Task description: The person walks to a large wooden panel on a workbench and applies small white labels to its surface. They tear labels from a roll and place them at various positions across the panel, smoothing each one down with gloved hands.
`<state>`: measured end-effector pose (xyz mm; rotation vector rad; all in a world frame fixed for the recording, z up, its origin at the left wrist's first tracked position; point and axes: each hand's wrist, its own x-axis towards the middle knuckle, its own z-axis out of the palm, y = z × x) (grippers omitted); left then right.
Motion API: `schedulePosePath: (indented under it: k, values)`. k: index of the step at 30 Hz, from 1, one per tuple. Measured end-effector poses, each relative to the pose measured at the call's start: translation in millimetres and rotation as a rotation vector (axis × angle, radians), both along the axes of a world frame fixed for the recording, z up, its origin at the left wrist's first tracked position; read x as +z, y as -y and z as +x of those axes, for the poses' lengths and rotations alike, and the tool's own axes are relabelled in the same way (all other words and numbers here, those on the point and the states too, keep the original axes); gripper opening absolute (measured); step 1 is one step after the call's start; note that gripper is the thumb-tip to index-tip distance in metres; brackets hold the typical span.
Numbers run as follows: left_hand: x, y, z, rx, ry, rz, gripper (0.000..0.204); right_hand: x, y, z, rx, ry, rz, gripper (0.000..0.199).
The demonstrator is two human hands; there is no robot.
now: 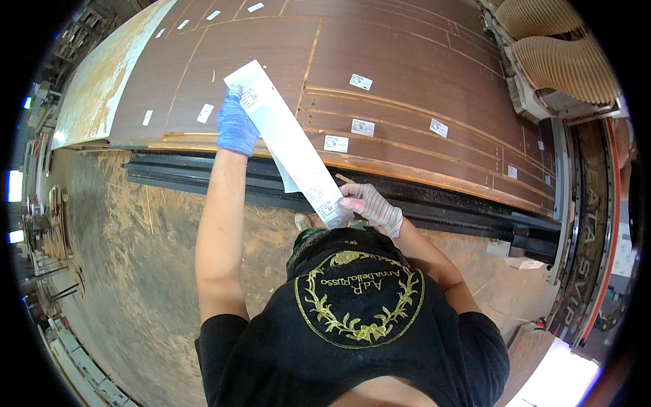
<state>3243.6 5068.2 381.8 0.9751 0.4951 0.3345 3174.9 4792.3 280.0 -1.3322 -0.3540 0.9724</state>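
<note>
A long white strip of printed labels (pixel 288 139) stretches slantwise between my two hands, above the near edge of a large brown board. My left hand (pixel 237 125), in a blue glove, is closed on the strip's upper left end. In a striped pink and grey glove, my right hand (pixel 376 209) pinches its lower right end. Part of the strip hangs folded behind the front length. The brown board (pixel 251 68) is cut through by pale grooves into panels. Several small white labels lie on these panels, among them one label (pixel 363 127) near the front edge.
Along the board's near side runs a black metal rail (pixel 196 178). Sawdust and scraps cover the floor (pixel 135 271). Ribbed beige hoses (pixel 566 68) hang over a machine at the far right, beside an upright beam (pixel 583 237). A worn whitish surface (pixel 102 81) adjoins the board's left.
</note>
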Motion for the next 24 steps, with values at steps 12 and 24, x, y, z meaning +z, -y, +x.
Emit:
schedulePosePath:
  k: [12,24]
  values:
    - [12.1,-13.8,25.5,-0.024,0.054,-0.007,0.03,0.6,10.8,-2.6,-0.062,-0.037,-0.045,0.028]
    - [22.4,-28.7,42.5,-0.039,0.09,-0.02,0.035,-19.6,26.6,-4.6,-0.098,0.016,0.026,0.03]
